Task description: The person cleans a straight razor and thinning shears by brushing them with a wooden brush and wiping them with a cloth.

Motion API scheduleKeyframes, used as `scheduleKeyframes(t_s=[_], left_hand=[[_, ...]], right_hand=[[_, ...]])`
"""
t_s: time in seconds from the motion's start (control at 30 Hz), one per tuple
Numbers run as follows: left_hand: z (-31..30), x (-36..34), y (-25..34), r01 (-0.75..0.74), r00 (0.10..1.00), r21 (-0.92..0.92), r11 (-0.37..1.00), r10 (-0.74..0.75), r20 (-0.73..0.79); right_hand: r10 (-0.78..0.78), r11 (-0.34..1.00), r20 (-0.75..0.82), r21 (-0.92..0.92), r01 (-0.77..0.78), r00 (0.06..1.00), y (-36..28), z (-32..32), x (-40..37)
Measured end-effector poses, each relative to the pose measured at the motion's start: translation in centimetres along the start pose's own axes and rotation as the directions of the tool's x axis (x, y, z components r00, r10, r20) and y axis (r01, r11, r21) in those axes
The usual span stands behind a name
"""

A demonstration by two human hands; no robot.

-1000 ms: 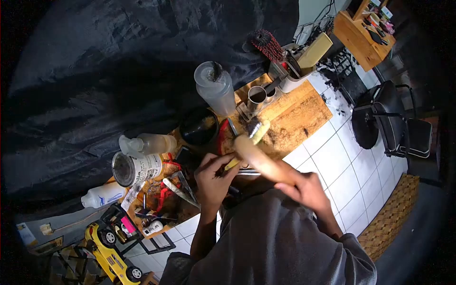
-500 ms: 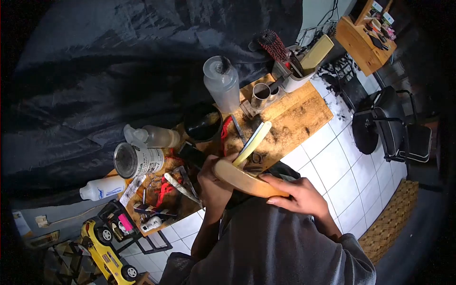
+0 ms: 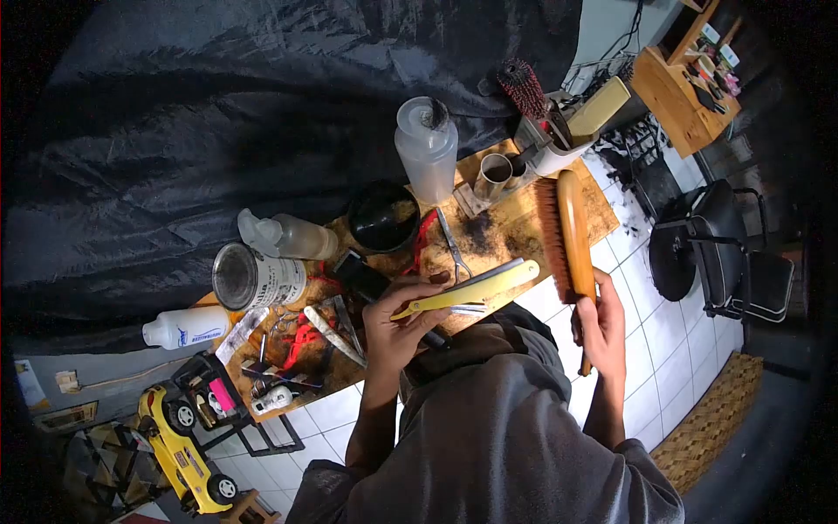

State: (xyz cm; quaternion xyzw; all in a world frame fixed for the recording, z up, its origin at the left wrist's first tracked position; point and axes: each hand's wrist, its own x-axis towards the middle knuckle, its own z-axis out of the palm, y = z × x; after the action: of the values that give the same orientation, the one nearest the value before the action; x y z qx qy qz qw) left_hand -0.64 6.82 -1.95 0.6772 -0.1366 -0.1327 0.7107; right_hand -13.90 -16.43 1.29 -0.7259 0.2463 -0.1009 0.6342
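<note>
Pinching between the thumb and fingers of the left hand (image 3: 400, 330) a long yellow folding razor (image 3: 480, 289), and gripping closed in the right hand (image 3: 602, 330) the handle of a brown wooden brush (image 3: 573, 231), with reddish bristles near the razor's far end. Beyond the left grip, seeing silver metal scissors (image 3: 454, 247) on the hair-covered wooden table (image 3: 597, 208), then a round black bowl (image 3: 381, 230) and a tall translucent plastic bottle (image 3: 429, 162).

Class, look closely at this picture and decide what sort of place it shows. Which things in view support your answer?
Probably a barber's or hair salon. The left hand holds a yellow-handled razor, scissors lie on the table, and a black armchair stands beyond.
</note>
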Motion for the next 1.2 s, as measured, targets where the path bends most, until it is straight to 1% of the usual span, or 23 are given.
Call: scheduleKeyframes(t_s=[0.07, 0.1, 0.17, 0.23, 0.27, 0.3, 0.37, 0.43, 0.47, 0.57, 0.6, 0.67, 0.7, 0.77, 0.8, 0.83, 0.87, 0.9, 0.97, 1.03, 1.07, 1.13, 1.2], left_hand=[[-0.1, 0.7, -0.8, -0.132, 0.981, -0.211, 0.969, 0.158, 0.114], [0.0, 0.7, -1.1, -0.129, 0.981, -0.211, 0.969, 0.156, 0.116], [0.1, 0.8, -1.5, 0.018, 0.996, -0.450, 0.893, 0.023, 0.085], [0.3, 1.1, -1.3, 0.053, 0.994, -0.440, 0.896, -0.007, 0.105], [0.5, 1.2, -1.3, 0.136, 0.989, -0.598, 0.790, -0.077, 0.124], [0.9, 1.3, -1.0, 0.210, 0.978, -0.732, 0.649, -0.141, 0.155], [2.2, 1.7, 0.2, 0.234, 0.972, -0.689, 0.685, -0.188, 0.143], [2.9, 2.0, 0.4, 0.359, 0.924, -0.684, 0.635, -0.347, 0.162], [2.8, 1.7, 1.0, 0.475, 0.872, -0.567, 0.673, -0.445, 0.202], [2.6, 2.1, -2.6, 0.629, 0.757, -0.715, 0.304, -0.448, 0.476], [2.7, 1.9, -2.5, 0.634, 0.752, -0.711, 0.303, -0.452, 0.479], [3.4, 1.3, -1.8, 0.617, 0.656, -0.787, -0.018, -0.541, 0.527], [3.6, 1.0, -0.8, 0.613, 0.702, -0.785, 0.087, -0.515, 0.492], [3.5, 0.0, -0.4, 0.553, 0.742, -0.825, 0.120, -0.521, 0.422], [3.3, 0.1, -0.7, 0.615, 0.736, -0.771, 0.166, -0.470, 0.487], [3.3, 0.0, -0.8, 0.615, 0.736, -0.771, 0.165, -0.470, 0.487], [3.4, 0.0, -0.6, 0.628, 0.707, -0.775, 0.075, -0.472, 0.527], [3.5, 0.0, -0.4, 0.633, 0.679, -0.774, -0.014, -0.469, 0.564], [3.4, 0.2, -0.4, 0.613, 0.690, -0.790, -0.024, -0.472, 0.549], [3.3, 0.4, -0.6, 0.596, 0.694, -0.803, 0.018, -0.515, 0.503], [3.3, 0.7, -0.9, 0.594, 0.696, -0.805, 0.017, -0.512, 0.503], [3.1, 1.2, -1.5, 0.614, 0.668, -0.787, -0.059, -0.493, 0.558], [3.1, 1.1, -1.2, 0.611, 0.670, -0.792, -0.023, -0.518, 0.532]], right_hand=[[-0.123, 0.976, 0.102, 0.191, 0.102, 0.987, 0.9, 0.5, -0.3], [-0.159, 0.962, 0.154, 0.246, 0.118, 0.975, 1.0, 0.6, -0.5], [-0.119, 0.973, 0.142, 0.213, 0.087, 0.983, 1.6, 0.6, -0.9], [-0.214, 0.975, 0.028, 0.074, 0.212, 0.976, 2.9, 0.7, -1.0], [-0.213, 0.975, 0.026, 0.075, 0.211, 0.977, 2.9, 0.5, -1.0], [-0.246, 0.969, 0.131, 0.055, 0.241, 0.960, 2.6, 0.0, -1.0], [-0.308, 0.948, 0.298, 0.015, 0.319, 0.903, 1.1, -0.5, -0.9], [-0.352, 0.921, 0.428, -0.001, 0.389, 0.833, 0.4, -0.3, -1.0], [-0.381, 0.902, 0.467, -0.001, 0.431, 0.798, 0.4, 0.2, -0.9], [-0.320, 0.887, 0.551, -0.112, 0.448, 0.771, -0.3, 1.5, -0.8], [-0.318, 0.889, 0.547, -0.112, 0.443, 0.775, -0.1, 1.7, -0.8], [-0.294, 0.816, 0.511, -0.307, 0.491, 0.808, 0.5, 2.1, -0.8], [-0.259, 0.839, 0.429, -0.343, 0.421, 0.865, 0.2, 2.0, -0.8], [-0.247, 0.882, 0.205, -0.357, 0.307, 0.947, 2.1, 1.8, 0.1], [-0.220, 0.867, 0.091, -0.438, 0.237, 0.971, 1.9, 1.7, 0.6], [-0.201, 0.846, -0.028, -0.509, 0.159, 0.979, 1.5, 1.6, 1.2], [-0.144, 0.800, -0.089, -0.597, 0.063, 0.986, 1.1, 1.4, 1.8], [-0.169, 0.829, -0.116, -0.554, 0.077, 0.979, 1.6, 1.1, 2.2], [-0.062, 0.882, -0.045, -0.470, 0.034, 0.997, 1.0, 0.4, 1.7], [-0.097, 0.931, 0.198, -0.329, 0.160, 0.975, 1.0, 0.2, 0.7], [-0.234, 0.901, 0.329, -0.279, 0.331, 0.915, 2.0, 0.4, 0.2], [-0.304, 0.854, 0.502, -0.233, 0.465, 0.810, 1.3, 1.8, -0.8], [-0.325, 0.817, 0.566, -0.235, 0.527, 0.757, 1.0, 3.0, -1.0]])
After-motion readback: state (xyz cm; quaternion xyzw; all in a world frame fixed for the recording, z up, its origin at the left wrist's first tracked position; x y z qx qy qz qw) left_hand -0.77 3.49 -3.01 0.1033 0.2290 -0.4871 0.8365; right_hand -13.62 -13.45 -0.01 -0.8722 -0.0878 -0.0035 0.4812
